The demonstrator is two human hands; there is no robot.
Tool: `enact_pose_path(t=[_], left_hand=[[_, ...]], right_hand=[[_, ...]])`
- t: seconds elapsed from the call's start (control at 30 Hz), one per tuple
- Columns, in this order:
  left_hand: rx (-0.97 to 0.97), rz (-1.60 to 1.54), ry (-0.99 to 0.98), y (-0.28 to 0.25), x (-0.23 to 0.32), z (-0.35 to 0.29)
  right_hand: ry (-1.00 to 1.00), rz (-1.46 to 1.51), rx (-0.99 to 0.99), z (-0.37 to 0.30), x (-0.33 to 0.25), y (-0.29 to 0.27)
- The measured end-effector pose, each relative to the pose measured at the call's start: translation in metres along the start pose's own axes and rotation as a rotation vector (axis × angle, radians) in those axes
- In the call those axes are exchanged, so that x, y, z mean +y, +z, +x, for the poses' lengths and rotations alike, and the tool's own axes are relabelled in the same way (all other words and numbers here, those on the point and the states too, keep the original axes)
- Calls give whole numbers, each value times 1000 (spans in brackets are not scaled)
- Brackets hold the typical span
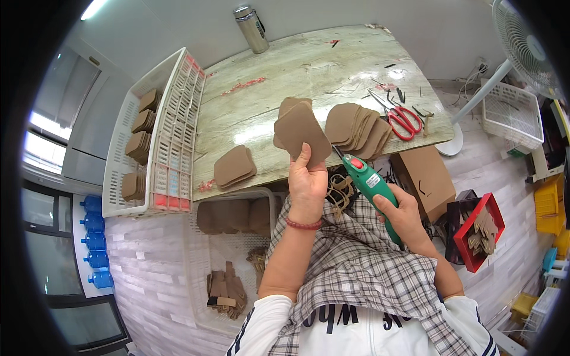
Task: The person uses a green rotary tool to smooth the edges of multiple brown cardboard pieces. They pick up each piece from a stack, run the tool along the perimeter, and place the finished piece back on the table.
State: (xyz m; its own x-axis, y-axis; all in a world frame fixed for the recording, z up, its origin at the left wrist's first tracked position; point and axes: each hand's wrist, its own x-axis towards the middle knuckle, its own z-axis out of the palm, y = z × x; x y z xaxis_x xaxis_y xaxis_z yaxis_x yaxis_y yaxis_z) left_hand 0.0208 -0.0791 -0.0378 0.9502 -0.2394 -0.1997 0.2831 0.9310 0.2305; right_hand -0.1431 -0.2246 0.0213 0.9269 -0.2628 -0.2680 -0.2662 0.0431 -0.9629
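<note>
Several brown, round-cornered flat pieces [300, 130] are pinched in my left hand [307, 184], thumb on top, above the table's near edge. My right hand [405, 216] is wrapped round a green handheld power cutter [368, 179] with a red button. The cutter's dark, narrow tip points up and left, close to the right edge of the held pieces; I cannot tell whether it touches them. Just beyond it, a fanned stack of similar brown pieces [355, 127] lies on the table, beside red-handled scissors [405, 123]. A smaller pile [234, 167] lies to the left.
A white crate [173, 136] with brown stacks stands at the table's [255, 113] left. A steel flask [252, 28] is at the back; dark scraps lie right. Below are another white crate [193, 296], a cardboard box [424, 178] and a red tray [499, 216]. A fan [525, 47] stands right.
</note>
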Motion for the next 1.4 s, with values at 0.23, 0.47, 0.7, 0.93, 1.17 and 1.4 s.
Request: enact_pose_path(t=[0.23,0.47,0.7,0.93,1.17,1.4], left_hand=[[67,-96,-84,-6,-16,-2],[42,-50,-144,-9,-28,-11],[-33,15,-188,-8,-40,-25],[-63,47,-219,-17,-49,-33],[-119,259,-195,-29,-40,-31],[-245,574,-191,-30,5,-15]], right_hand=[[-17,30,35,-1,0,2],[-49,65,60,2,-4,1],[-80,31,101,6,-10,-3],[-95,34,132,8,-14,-10],[-51,77,80,1,-23,-25],[0,3,-17,-11,-19,-48]])
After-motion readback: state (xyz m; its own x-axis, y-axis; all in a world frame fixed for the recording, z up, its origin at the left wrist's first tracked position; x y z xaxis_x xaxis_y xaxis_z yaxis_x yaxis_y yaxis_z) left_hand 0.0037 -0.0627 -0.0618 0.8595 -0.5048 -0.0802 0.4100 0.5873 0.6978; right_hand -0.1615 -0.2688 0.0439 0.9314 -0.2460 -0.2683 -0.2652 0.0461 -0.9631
